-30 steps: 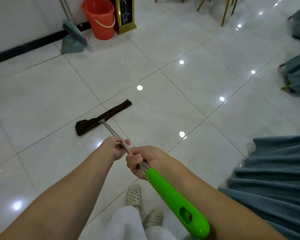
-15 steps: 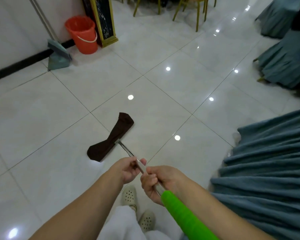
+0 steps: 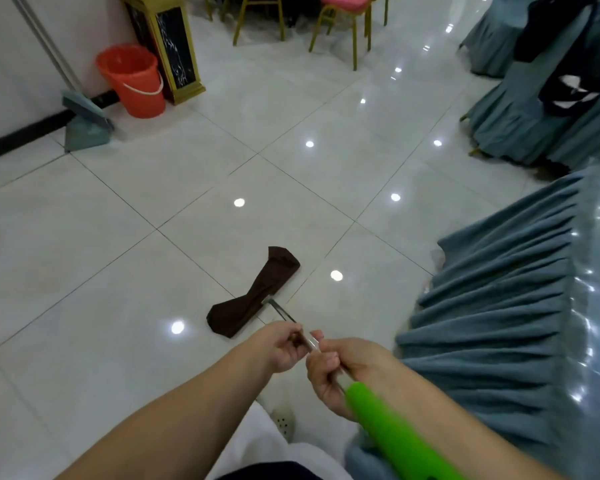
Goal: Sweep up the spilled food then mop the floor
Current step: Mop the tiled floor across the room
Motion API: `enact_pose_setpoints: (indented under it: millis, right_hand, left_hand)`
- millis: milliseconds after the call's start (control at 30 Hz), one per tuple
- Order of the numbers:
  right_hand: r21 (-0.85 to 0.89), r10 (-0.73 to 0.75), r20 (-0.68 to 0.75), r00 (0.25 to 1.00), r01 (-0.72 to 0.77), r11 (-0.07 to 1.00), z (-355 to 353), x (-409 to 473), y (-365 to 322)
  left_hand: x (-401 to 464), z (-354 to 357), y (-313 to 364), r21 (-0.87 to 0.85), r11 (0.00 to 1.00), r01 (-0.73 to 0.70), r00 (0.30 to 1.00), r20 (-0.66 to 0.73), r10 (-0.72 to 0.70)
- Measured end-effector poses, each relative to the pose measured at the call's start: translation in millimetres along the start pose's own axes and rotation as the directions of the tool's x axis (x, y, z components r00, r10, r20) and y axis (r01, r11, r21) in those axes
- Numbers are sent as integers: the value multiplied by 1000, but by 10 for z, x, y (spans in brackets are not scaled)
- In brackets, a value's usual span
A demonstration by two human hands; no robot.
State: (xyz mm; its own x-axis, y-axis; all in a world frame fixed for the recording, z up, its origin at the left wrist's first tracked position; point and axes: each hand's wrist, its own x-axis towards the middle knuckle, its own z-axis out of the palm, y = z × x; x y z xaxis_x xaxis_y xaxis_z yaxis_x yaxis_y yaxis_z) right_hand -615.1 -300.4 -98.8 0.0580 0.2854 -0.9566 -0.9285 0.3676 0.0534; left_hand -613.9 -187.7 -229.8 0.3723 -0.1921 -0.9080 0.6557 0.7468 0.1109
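Fingers (image 3: 321,358) of the right hand (image 3: 340,372) are curled around the metal pole (image 3: 310,341) of a mop, just above its green grip (image 3: 395,438), which runs down toward the lower right edge. The left hand (image 3: 284,346) is clasped on the same pole slightly lower along the shaft, its fingers wrapped round the metal, and both bare forearms are stretched forward from the bottom of the view. The two hands are set close together, almost touching. The pole is angled down and away to a dark brown mop head (image 3: 253,294), which is laid flat on the glossy white tiled floor (image 3: 118,271) just ahead of the hands; the cloth is pinched narrow at the middle, where the pole is joined, and flared at both ends. A pale shoe (image 3: 283,424) is seen below the hands. An orange bucket (image 3: 132,81) is stood by the wall at upper left, with a grey-blue dustpan (image 3: 85,128) beside it. Pleated blue tablecloth (image 3: 499,323) is draped at the right.
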Motion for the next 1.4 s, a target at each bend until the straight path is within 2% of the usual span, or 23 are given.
enact_pose_setpoints:
  millis: [267,433,667,867,1400]
  right_hand:
    - [77,-97,-30,995,99,992,-414,-295,167]
    - [106,-123,-78,989,131,986,-562,-417,212]
    - [72,-39,17,999,38,997,-313,-531,344]
    - [-28,-44,61,997,46,999,202,-463,773]
    - [-270,-26,77,997,46,962,1849,213,2396]
  left_hand:
    - [61,229,-514,124,990,73,997,29,-77]
    - [-53,357,-704,121,987,101,991,79,-111]
    - [-308,153,-587,101,988,113,989,81,-121]
    - [-597,-431,-291,55,996,71,996,55,-74]
    - [-1431,-2541,699,-157,985,-72,997,-12,71]
